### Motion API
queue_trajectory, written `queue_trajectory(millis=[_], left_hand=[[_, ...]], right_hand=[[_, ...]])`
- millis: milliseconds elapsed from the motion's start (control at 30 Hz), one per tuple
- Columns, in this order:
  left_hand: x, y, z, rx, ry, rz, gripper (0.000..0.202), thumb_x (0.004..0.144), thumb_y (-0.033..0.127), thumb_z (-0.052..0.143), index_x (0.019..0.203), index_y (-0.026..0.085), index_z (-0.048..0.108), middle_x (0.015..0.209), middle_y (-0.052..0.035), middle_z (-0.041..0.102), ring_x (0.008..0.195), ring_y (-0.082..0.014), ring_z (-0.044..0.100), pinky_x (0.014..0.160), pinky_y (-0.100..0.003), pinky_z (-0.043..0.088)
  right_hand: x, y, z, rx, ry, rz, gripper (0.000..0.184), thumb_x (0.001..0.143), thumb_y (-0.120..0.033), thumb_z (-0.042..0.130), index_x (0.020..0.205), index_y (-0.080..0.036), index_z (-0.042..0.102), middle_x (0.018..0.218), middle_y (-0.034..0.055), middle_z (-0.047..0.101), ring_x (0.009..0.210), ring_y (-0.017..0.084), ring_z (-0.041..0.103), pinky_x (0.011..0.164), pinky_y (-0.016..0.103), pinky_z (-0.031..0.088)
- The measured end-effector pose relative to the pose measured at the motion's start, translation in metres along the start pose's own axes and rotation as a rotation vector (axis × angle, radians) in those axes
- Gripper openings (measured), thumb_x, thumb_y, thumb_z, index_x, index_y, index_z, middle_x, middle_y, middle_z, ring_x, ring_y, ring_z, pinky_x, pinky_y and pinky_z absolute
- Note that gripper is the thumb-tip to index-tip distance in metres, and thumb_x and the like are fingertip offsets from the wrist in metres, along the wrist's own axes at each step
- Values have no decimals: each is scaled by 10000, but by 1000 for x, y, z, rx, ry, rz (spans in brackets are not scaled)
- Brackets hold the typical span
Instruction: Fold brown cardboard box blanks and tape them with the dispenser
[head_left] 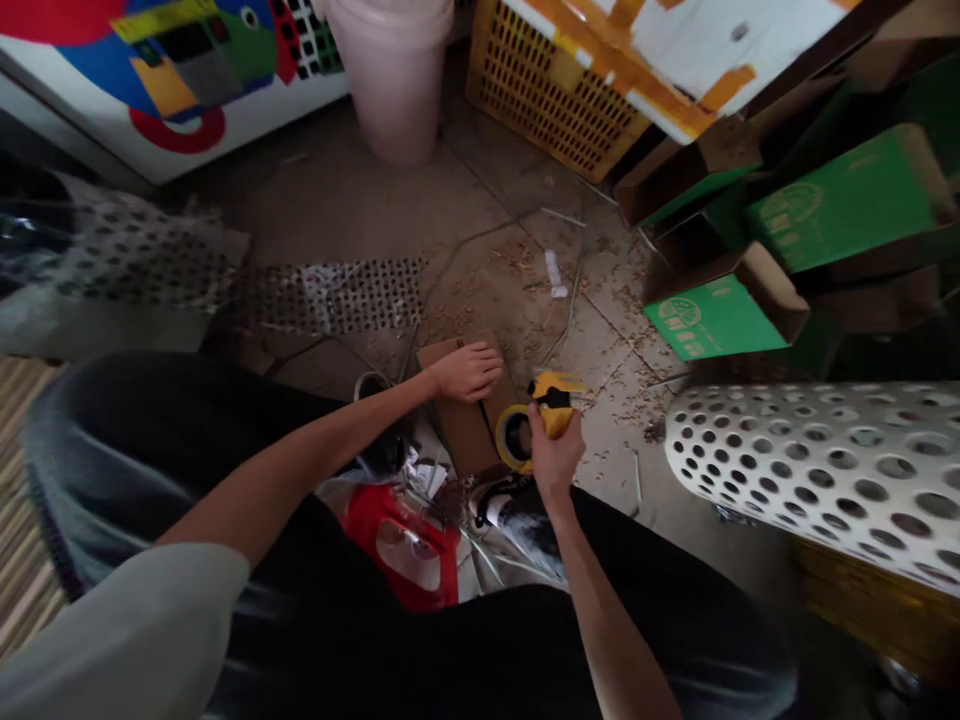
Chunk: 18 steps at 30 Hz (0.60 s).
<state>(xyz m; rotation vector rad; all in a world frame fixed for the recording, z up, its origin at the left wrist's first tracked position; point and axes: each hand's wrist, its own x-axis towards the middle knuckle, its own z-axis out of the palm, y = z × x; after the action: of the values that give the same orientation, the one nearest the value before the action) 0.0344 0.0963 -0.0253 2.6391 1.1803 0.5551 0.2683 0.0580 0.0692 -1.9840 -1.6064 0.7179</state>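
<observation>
My left hand (466, 372) lies flat on a piece of brown cardboard (457, 425), pressing on it and holding nothing else. Just to its right, my right hand (555, 453) grips a yellow tape dispenser (553, 400). A roll of packing tape (511, 437) sits at the dispenser's lower left, touching the cardboard. My dark trousered knees spread to either side, with the cardboard low between them.
Wood shavings litter the tiled floor (622, 400). A red plastic stool (401, 545) lies near my legs. Green-printed cardboard boxes (712, 315) stand right, beside a perforated white sheet (825, 470). A pink bucket (394, 80) and yellow crate (551, 90) stand behind.
</observation>
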Motion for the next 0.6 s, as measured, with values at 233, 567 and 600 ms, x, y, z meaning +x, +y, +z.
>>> queue_trajectory(millis=[233,567,600], left_hand=[[11,-2,-1,98,-12,-106,413,1002,323,439,1348,212,633,1386,-125,613,1405,-285,449,1228,-511,215],[30,0,8,181,-142,-110,433,906,378,583,1262,142,654,1218,-167,677,1222,-303,569,1207,-477,241],[31,-2,9,161,-142,-96,426,903,367,588,1257,138,655,1225,-167,674,1215,-297,572,1198,-463,256]], right_hand=[[-23,-8,15,-295,10,-189,672,802,-789,571,1039,-164,643,787,106,715,711,274,683,667,342,481],[-28,-22,26,-243,-37,-316,622,840,-774,560,986,-171,607,775,90,687,721,254,677,639,318,475],[-27,-21,28,-253,-33,-332,622,844,-774,558,986,-170,607,776,92,684,722,256,675,634,318,470]])
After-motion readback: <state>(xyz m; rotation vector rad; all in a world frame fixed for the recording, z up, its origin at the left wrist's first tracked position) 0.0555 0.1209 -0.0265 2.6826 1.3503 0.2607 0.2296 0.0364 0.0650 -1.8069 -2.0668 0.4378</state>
